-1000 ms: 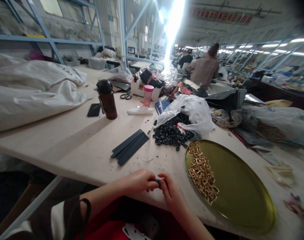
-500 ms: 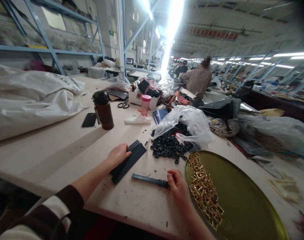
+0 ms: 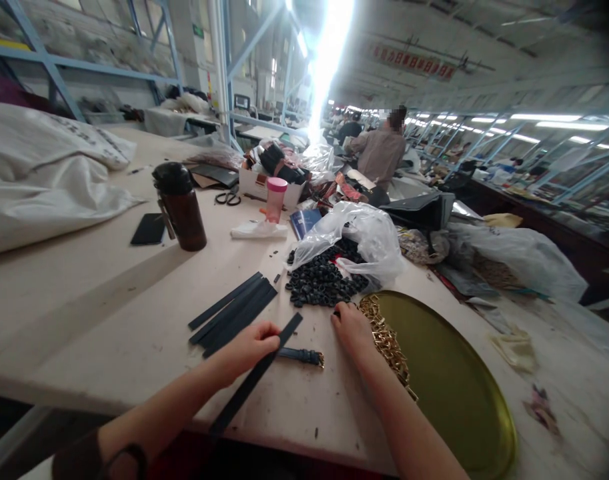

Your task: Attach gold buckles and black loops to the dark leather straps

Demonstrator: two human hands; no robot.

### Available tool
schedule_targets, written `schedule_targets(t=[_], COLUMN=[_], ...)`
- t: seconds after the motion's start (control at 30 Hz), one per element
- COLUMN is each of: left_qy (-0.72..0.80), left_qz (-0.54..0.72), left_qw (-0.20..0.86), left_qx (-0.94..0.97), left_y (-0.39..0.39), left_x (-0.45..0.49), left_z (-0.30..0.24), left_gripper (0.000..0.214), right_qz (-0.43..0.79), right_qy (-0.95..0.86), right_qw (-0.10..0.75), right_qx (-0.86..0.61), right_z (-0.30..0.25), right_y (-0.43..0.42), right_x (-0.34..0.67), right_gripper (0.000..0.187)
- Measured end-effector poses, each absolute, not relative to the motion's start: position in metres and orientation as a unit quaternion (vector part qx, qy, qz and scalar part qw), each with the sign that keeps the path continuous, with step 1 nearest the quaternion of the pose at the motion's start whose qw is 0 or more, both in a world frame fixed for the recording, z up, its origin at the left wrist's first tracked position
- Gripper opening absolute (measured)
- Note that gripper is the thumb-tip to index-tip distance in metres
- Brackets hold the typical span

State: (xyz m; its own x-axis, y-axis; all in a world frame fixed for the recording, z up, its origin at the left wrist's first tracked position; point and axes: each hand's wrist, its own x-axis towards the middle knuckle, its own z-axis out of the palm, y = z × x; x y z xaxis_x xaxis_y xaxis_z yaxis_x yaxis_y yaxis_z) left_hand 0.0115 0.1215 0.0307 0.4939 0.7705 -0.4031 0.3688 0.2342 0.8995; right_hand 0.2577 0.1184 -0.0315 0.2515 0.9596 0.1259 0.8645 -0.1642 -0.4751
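My left hand [image 3: 254,348] pinches one long dark strap [image 3: 241,393], which slants across the near part of the table. Partly under it lies a belt-like strap with a gold buckle [image 3: 304,357]. Beyond my left hand, several flat dark strips [image 3: 241,312] are fanned out side by side. My right hand [image 3: 355,331] is closed at the near edge of a heap of small black loops [image 3: 317,280], with a small black loop [image 3: 337,313] at its fingertips. Just right of that hand are gold buckles [image 3: 391,347], piled on a round gold tray [image 3: 454,380].
A clear plastic bag [image 3: 374,233] lies over the loops. Farther back stand a dark bottle [image 3: 181,210], a pink cup [image 3: 275,200], a phone [image 3: 148,229] and scissors [image 3: 228,198]. White sacking [image 3: 44,180] covers the left side. A person [image 3: 381,153] stands in the background.
My left hand has drawn one strap from the bundle towards the right; the other strips now lie fanned out. My right hand has let go of the buckled strap and moved to the loops.
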Motion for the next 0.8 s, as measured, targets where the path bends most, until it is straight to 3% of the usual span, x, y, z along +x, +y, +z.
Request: schedule_targets(t=[0.1,0.27,0.47,0.63,0.8], left_qy=[0.466,0.462,0.462,0.449,0.47], left_qz=[0.155,0.149,0.149,0.183,0.167], left_qw=[0.724,0.749,0.715,0.616,0.542], left_qx=[0.485,0.451,0.504,0.621,0.676], left_y=[0.096,0.077,0.066,0.063,0.054], left_x=[0.021,0.019,0.023,0.024,0.021], left_z=[0.027,0.033,0.029,0.025,0.026], left_gripper=[0.024,0.018,0.023,0.028,0.027], right_qz=[0.143,0.268,0.636,0.644,0.587], right_qy=[-0.61,-0.593,-0.278,-0.158,-0.194], right_qw=[0.257,0.326,0.568,0.626,0.625], right_qx=[-0.736,-0.686,-0.442,-0.411,-0.477], right_z=[-0.032,-0.026,-0.007,-0.005,-0.012], right_y=[0.111,0.075,0.028,0.017,0.011], right_x=[0.249,0.225,0.187,0.179,0.18], right_gripper=[0.012,0.027,0.029,0.028,0.033])
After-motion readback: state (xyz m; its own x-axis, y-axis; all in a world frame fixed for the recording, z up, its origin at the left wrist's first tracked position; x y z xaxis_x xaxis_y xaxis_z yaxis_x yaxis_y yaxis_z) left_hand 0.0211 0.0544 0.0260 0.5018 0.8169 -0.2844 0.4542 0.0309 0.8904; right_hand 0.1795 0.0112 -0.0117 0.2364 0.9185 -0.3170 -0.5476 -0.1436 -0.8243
